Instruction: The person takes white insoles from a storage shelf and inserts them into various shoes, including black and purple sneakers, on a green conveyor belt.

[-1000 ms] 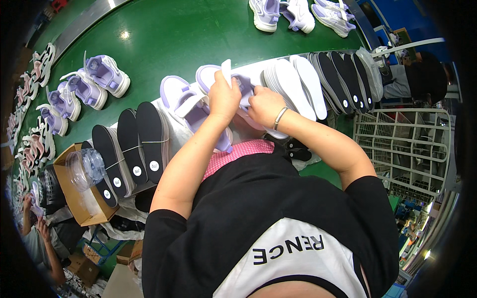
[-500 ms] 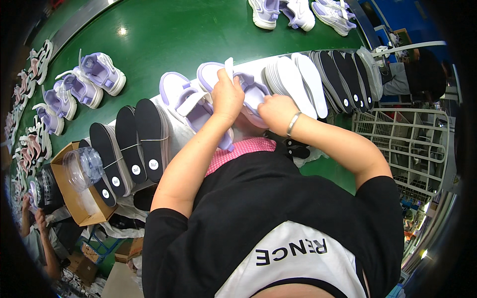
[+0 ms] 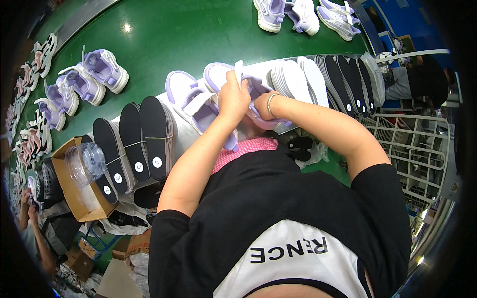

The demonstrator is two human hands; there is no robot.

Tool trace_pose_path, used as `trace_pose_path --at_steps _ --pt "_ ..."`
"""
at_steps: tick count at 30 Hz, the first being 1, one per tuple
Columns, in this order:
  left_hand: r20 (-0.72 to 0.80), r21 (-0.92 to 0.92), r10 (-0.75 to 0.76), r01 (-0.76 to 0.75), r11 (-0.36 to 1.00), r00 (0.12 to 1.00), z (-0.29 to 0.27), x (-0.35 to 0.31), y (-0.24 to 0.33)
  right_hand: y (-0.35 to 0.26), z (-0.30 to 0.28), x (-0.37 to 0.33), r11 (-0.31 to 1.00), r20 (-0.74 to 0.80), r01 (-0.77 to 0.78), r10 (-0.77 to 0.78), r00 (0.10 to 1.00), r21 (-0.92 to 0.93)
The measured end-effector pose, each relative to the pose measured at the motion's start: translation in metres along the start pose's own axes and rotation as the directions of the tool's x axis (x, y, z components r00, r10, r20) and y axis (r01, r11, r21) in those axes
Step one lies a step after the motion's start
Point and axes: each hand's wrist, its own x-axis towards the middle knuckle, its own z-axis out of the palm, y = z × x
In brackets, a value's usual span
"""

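A white and purple shoe (image 3: 258,88) was at the near edge of the green worktop (image 3: 174,39). The left hand (image 3: 233,101) gripped its white flap (image 3: 239,71). The right hand (image 3: 266,105) was down inside the shoe, fingers hidden, so I could not tell if they held anything. This shoe looked only partly done. Its mate (image 3: 197,101) sat open just to the left, with no hand in it. Piles of white insoles (image 3: 313,82) lay right, black insoles (image 3: 155,129) left.
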Motion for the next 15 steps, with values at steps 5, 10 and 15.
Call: trace_pose_path --at_steps 5,10,15 --pt "-0.001 0.042 0.002 -0.002 0.999 1.000 0.003 0.003 0.000 -0.008 0.004 0.001 0.992 -0.046 -0.111 0.109 0.993 -0.052" --pt "0.013 0.079 0.005 -0.006 0.997 1.000 0.004 0.005 0.002 -0.002 0.005 -0.006 0.990 -0.087 -0.094 0.085 0.993 -0.105" --pt "-0.008 0.059 0.031 -0.031 0.998 0.999 0.006 0.002 0.000 0.002 -0.008 -0.044 0.998 0.049 0.064 -0.066 0.997 0.029"
